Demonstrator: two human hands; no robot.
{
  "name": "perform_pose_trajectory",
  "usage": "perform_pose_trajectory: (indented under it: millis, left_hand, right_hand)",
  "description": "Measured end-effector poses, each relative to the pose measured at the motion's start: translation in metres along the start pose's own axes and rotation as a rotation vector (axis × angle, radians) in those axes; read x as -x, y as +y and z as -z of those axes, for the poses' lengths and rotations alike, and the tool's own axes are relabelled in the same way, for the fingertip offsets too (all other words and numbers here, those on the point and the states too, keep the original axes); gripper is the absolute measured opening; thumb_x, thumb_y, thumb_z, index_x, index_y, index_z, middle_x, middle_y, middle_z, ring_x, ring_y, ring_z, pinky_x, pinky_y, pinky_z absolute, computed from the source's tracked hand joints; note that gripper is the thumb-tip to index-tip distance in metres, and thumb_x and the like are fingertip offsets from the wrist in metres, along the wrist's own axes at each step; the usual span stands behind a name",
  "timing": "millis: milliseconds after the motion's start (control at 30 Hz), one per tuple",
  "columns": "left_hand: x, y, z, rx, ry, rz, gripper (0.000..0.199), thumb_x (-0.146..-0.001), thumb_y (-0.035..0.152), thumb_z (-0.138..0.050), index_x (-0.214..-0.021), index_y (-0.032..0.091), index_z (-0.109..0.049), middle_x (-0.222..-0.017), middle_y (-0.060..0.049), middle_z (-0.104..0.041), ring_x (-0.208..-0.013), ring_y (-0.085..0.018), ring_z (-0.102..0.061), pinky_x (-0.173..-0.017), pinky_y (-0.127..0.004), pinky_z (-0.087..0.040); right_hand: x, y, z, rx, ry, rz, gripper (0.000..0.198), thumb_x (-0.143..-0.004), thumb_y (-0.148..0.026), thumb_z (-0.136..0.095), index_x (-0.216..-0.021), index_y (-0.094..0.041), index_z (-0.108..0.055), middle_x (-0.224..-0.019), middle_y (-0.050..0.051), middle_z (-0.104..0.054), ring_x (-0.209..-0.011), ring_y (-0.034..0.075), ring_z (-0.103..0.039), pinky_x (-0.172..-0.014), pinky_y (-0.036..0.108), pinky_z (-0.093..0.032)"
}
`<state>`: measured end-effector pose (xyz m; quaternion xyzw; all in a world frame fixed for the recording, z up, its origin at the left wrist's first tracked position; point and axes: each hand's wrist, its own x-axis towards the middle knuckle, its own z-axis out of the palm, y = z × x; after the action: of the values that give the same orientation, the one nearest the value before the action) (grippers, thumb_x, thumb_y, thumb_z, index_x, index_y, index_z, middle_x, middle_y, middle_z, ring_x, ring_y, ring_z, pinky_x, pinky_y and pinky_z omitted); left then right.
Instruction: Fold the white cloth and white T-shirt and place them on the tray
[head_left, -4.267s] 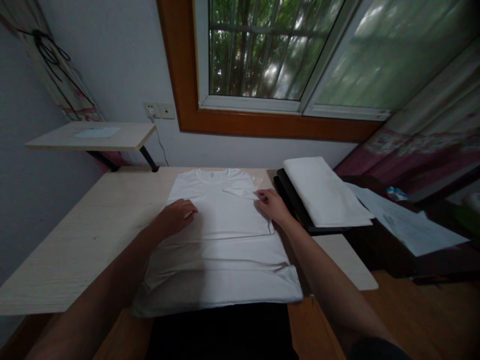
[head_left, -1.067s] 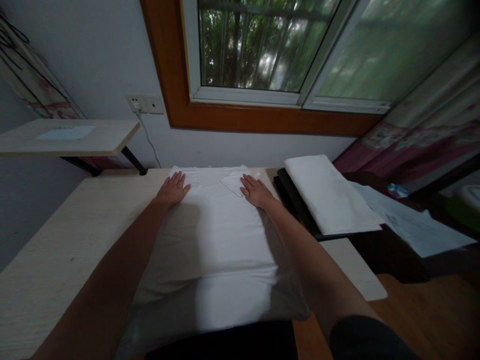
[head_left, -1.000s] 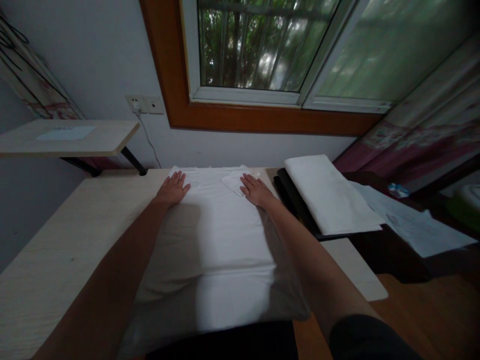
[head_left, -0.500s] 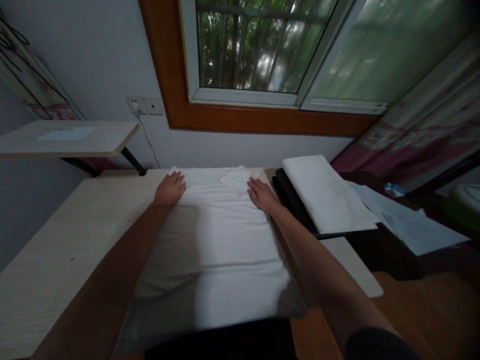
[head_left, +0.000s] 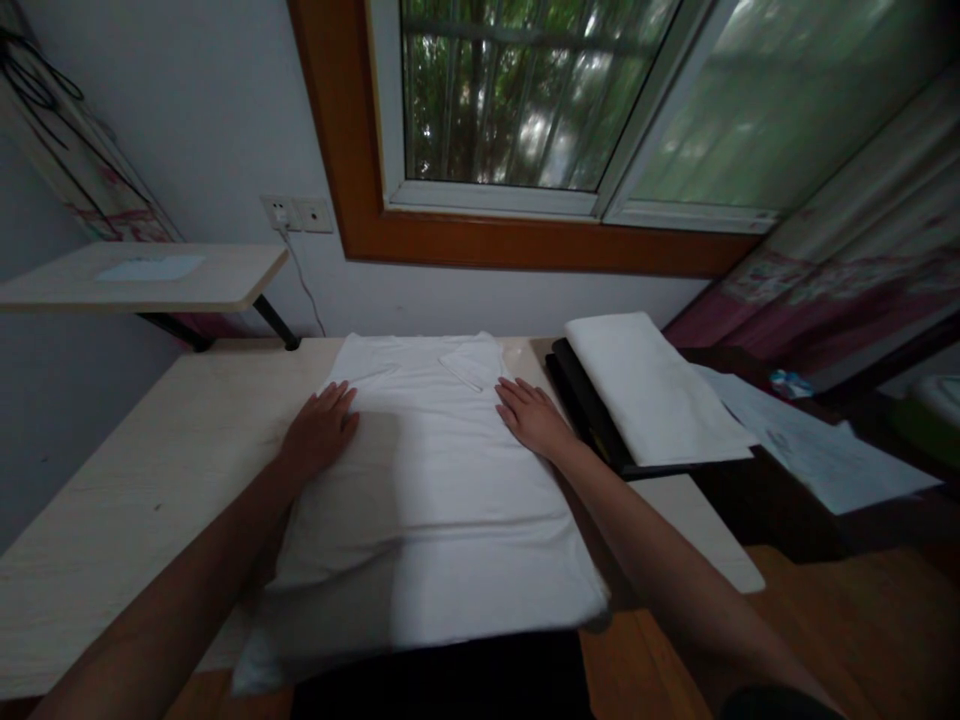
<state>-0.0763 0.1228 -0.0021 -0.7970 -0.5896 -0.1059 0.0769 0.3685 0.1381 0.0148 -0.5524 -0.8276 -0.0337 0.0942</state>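
Left hand and right hand slide nearer you; both lie flat, gripping nothing; smooth the shirt evenly.

A table is seen from just behind and above its near edge by a single camera worn on the head, aimed forward and down. Both forearms are taken in from the lower corners, and the left hand and the right hand are framed well apart near the middle. A white shirt is viewed lengthwise, from close by. Beyond the table, the window is faced from farther off and cropped by the top edge; curtains are caught at both sides.
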Motion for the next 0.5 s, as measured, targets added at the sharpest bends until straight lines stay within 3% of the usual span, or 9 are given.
perform_pose_trajectory:
  millis: [300, 500]
  left_hand:
    - [-0.032, -0.014, -0.006, -0.029, -0.065, 0.034, 0.060, -0.104, 0.041, -0.029, -0.156, 0.015, -0.042, -0.166, -0.011, -0.035, -0.155, -0.028, -0.031, -0.125, -0.051, -0.027]
    - [-0.042, -0.016, 0.002, -0.056, -0.115, 0.037, 0.061, -0.104, 0.041, -0.026, -0.158, 0.016, -0.038, -0.167, -0.011, -0.033, -0.155, -0.027, -0.029, -0.126, -0.054, -0.021]
  right_hand:
    - [-0.036, 0.006, -0.004, 0.057, -0.045, -0.031, 0.052, -0.109, -0.043, -0.031, -0.156, -0.025, -0.045, -0.165, 0.005, -0.034, -0.152, 0.030, -0.032, -0.121, 0.060, -0.029]
    - [-0.047, 0.004, -0.002, 0.098, -0.056, -0.053, 0.051, -0.109, -0.040, -0.033, -0.155, -0.024, -0.046, -0.165, 0.005, -0.034, -0.152, 0.032, -0.031, -0.120, 0.061, -0.030]
